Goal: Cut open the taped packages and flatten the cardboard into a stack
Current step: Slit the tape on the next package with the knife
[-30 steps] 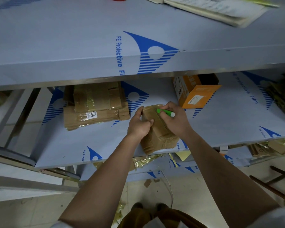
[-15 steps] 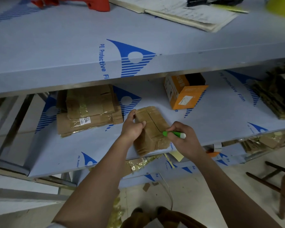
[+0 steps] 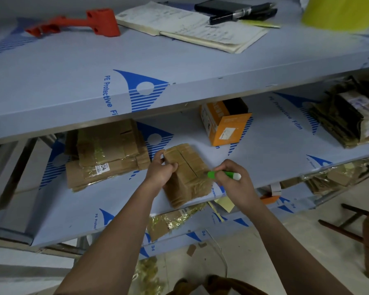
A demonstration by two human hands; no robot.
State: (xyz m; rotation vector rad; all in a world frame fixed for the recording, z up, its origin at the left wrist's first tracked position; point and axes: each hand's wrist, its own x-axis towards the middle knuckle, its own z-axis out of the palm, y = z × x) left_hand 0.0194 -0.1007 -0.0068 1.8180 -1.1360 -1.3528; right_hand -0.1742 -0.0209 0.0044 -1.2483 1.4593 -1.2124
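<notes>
While the left hand (image 3: 161,170) grips the taped package (image 3: 186,175), its slit seam runs toward the cutter (image 3: 224,174) gripped by the right hand (image 3: 232,177).

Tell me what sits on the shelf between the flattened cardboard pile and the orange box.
In the head view, the taped package lies between the cardboard pile and the orange box, nearer the front edge, with the left hand gripping it.

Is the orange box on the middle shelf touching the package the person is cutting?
No: the orange box stands farther back on the shelf, with bare blue film between it and the package.
</notes>
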